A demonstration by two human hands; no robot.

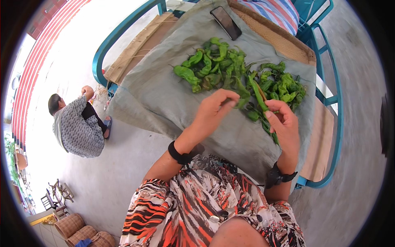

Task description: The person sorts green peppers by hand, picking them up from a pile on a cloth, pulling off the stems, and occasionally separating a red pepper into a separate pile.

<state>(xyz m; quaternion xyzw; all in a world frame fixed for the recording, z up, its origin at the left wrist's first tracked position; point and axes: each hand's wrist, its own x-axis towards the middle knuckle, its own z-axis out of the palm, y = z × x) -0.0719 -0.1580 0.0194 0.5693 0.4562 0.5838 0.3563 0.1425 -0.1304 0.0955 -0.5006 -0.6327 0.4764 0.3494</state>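
Green peppers lie in two groups on a grey woven cloth: a left pile (pixel 216 64) and a right pile (pixel 285 88). My left hand (pixel 214 109) is at the near edge of the left pile, its thumb and forefinger close to a wrinkled green pepper (pixel 242 94); blur hides whether they grip it. In my right hand (pixel 282 120), a long green pepper (pixel 256 92) is pinched between thumb and fingers, pointing away from me beside a brownish one. Several slim dark green peppers (pixel 266 126) lie just left of that hand, partly under it.
The grey cloth (pixel 148 95) covers boards within blue metal frames (pixel 338 123). A smartphone (pixel 226 23) lies beyond the peppers, near a woven tray (pixel 274 34) and a striped bag (pixel 271 12). A person (pixel 78 126) sits low at the left; wicker baskets (pixel 83 234) stand lower left.
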